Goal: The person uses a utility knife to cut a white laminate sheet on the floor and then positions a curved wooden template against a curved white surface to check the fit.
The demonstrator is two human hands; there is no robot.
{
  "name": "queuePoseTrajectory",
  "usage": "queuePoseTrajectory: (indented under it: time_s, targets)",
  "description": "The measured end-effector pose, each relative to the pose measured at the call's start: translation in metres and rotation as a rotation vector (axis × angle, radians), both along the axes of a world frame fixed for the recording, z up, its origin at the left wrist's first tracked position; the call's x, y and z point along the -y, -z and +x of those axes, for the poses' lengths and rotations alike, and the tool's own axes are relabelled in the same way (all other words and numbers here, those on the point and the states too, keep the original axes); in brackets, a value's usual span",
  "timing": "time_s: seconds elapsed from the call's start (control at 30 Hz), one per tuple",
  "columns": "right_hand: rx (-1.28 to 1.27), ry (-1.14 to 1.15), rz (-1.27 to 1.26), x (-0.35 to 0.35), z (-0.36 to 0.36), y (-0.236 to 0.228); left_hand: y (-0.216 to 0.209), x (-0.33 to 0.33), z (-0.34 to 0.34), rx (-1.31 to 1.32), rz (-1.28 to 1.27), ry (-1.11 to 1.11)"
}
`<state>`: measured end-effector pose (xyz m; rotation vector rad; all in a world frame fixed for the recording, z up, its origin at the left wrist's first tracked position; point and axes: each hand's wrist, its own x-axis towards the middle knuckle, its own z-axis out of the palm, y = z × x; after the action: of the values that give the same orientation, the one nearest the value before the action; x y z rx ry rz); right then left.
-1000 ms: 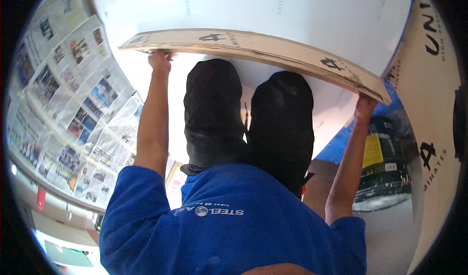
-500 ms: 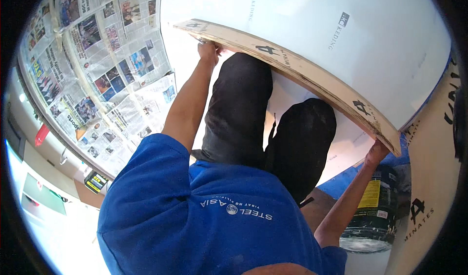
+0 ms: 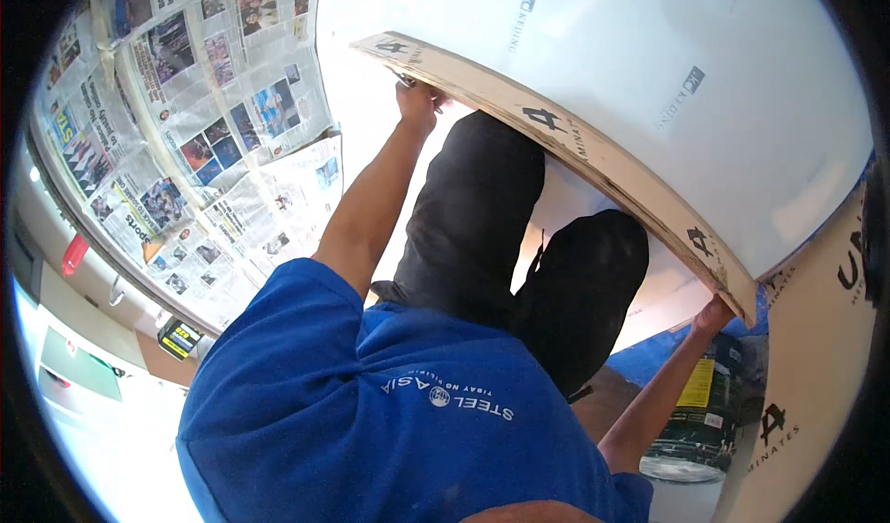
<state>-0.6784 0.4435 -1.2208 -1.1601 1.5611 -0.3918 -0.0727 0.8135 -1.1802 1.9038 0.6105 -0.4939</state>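
- A person in a blue short-sleeved shirt (image 3: 436, 430) and black trousers (image 3: 473, 217), seen from above, holds a long, narrow tan wooden board (image 3: 579, 157) with black lettering on its face.
- The board slants across the scene just beyond the knees, its left end far and its right end nearer. Whether it touches the knees cannot be told.
- The left hand (image 3: 419, 104) is closed narrowly about the board's edge near the far left end; a small dark shape shows at the fingers, too unclear to name.
- The right hand (image 3: 714, 316) is curled around the near right end, close to the corner; some fingers are hidden.
- Beyond the board spreads a large, smooth white sheet (image 3: 640, 31) with faint grey print.
- To the left is a broad surface covered with taped newspaper pages (image 3: 213, 115).
- To the right, below the right hand, stands a dark green bucket (image 3: 681, 444) with a yellow label; beside it rises a tall tan panel (image 3: 788, 356).
- In my judgement, the wide grip, one hand by each end, suits a load this long; both ends need equal support so that it does not twist.
- The right end seems the one to watch, being close to the tall panel; fingertips should stay clear of any pinch there, and the grip firm but not squeezing.
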Motion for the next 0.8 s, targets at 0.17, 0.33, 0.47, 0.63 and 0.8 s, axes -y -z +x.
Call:
queuePoseTrajectory:
  time_s: [0.17, 0.33, 0.47, 0.63, 0.8]
  targets:
    - [-0.112, -0.113, 0.053, 0.005, -0.005, -0.007, 0.009, -0.008, -0.005, 0.039, 0.070, -0.077]
    - [0.047, 0.056, 0.117, -0.004, 0.034, -0.022, 0.007, -0.008, -0.001, 0.064, 0.094, -0.126]
    - [0.006, 0.008, 0.105, 0.002, 0.023, -0.023, 0.007, -0.002, -0.006, 0.068, 0.079, -0.132]
    - [-0.128, 0.025, 0.123, 0.003, 0.029, -0.031, 0.003, 0.005, -0.013, 0.127, 0.063, -0.149]
    - [0.002, -0.052, 0.122, 0.004, 0.014, -0.022, 0.012, -0.010, -0.008, 0.098, 0.075, -0.084]
